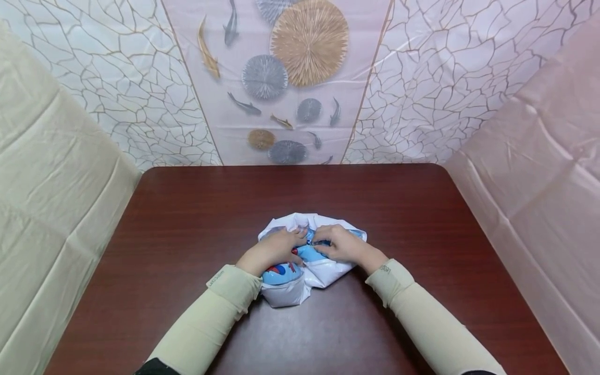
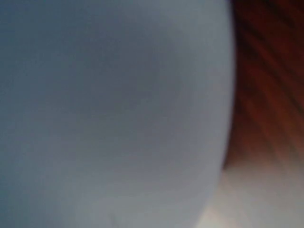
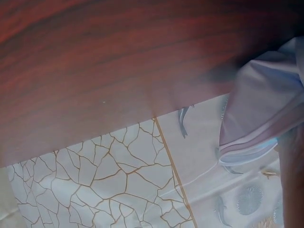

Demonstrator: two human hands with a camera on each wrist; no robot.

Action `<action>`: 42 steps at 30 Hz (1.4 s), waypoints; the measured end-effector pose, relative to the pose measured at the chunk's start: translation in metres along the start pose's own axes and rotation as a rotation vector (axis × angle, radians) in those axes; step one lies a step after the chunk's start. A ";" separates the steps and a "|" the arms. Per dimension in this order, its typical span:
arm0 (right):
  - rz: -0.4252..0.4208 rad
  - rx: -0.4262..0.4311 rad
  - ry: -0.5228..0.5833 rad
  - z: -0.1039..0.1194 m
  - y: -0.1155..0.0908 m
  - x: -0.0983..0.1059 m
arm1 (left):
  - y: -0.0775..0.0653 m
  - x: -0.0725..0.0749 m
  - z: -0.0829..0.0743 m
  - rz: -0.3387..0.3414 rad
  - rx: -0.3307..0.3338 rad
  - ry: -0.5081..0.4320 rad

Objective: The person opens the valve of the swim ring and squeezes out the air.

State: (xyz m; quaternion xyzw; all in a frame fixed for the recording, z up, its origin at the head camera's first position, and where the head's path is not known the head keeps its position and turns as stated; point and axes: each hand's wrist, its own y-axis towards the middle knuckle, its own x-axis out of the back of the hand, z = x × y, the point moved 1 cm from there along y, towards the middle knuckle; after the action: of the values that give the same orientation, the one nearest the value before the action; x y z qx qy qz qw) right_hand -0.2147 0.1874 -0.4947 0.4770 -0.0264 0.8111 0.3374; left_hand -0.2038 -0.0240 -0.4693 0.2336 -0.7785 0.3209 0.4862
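Observation:
A soft, shiny white and light-blue plastic inflatable (image 1: 323,271) with a red and dark-blue print lies crumpled on the table; its exact kind cannot be told. Its near left part bulges, while the rest looks slack and folded. My left hand (image 1: 276,247) rests on its left side, fingers and thumb spread apart over the blue face. From the right, my right hand (image 1: 344,244) pinches the blue plastic near the middle with curled fingers. Blurred pale plastic (image 2: 118,114) fills most of the left wrist view. In the right wrist view a rounded white fold (image 3: 266,99) sticks out.
The dark red-brown wooden table (image 1: 197,208) spreads around the inflatable. Behind it hangs a patterned cloth (image 1: 309,109) with fish and round motifs. Pale quilted cloth walls (image 1: 56,172) stand along both sides.

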 end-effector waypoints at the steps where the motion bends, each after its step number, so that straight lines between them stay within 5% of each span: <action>1: -0.001 0.001 -0.002 0.000 0.000 0.000 | 0.000 0.000 0.000 0.002 0.002 0.001; 19: -0.033 0.049 -0.050 0.000 -0.001 -0.001 | 0.002 0.000 -0.004 -0.069 -0.060 0.092; 26: -0.025 0.009 -0.042 0.000 -0.003 -0.001 | -0.001 -0.007 -0.002 -0.139 -0.045 0.134; 31: -0.014 -0.006 -0.053 0.000 -0.002 -0.002 | -0.010 -0.006 0.001 -0.266 -0.056 0.219; 35: -0.016 -0.002 -0.065 -0.001 -0.001 -0.002 | -0.025 0.004 0.004 -0.293 0.014 0.209; 42: -0.032 0.008 -0.055 -0.001 -0.002 -0.002 | -0.052 0.008 0.009 -0.206 0.137 0.107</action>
State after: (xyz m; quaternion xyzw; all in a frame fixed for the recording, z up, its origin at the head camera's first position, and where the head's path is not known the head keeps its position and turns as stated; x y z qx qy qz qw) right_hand -0.2137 0.1887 -0.4978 0.5006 -0.0249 0.7925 0.3475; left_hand -0.1772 -0.0667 -0.4510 0.3274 -0.6995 0.3335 0.5406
